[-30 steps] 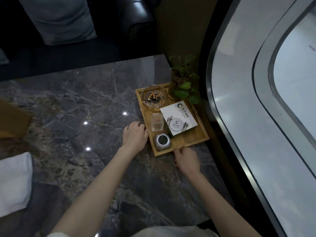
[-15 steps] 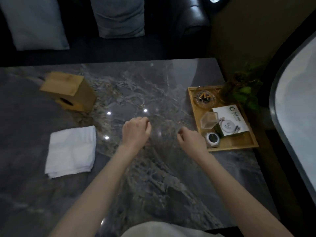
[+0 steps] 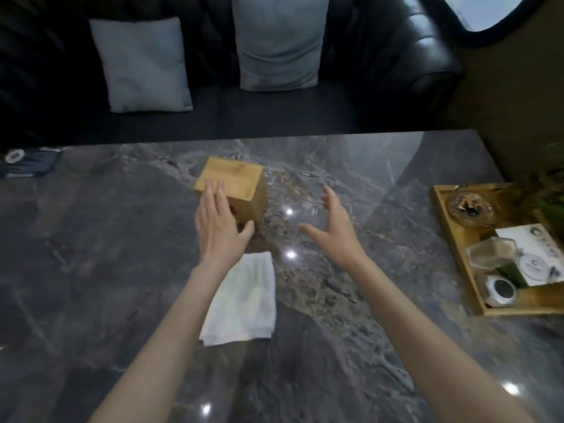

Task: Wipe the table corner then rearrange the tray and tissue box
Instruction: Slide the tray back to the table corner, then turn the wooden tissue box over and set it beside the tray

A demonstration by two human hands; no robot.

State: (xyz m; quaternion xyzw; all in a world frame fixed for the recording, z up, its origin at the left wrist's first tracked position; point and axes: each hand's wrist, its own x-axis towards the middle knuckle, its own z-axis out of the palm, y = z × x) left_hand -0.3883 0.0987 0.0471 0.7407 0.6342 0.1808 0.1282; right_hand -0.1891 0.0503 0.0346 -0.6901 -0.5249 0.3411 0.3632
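A wooden tissue box stands on the dark marble table, a little past its middle. My left hand is open, fingers spread, over the box's near left face; whether it touches is unclear. My right hand is open too, hovering a short way to the right of the box, apart from it. A folded white cloth lies on the table just below my left wrist. The wooden tray sits at the table's right edge, holding an ashtray, a white card and small jars.
A dark sofa with two grey cushions runs along the table's far side. A green plant stands at the tray's far right corner. A dark card lies at the table's far left.
Both hands left the tray and moved left to the tissue box. My view swung left with them, so the tray now lies at the right edge.
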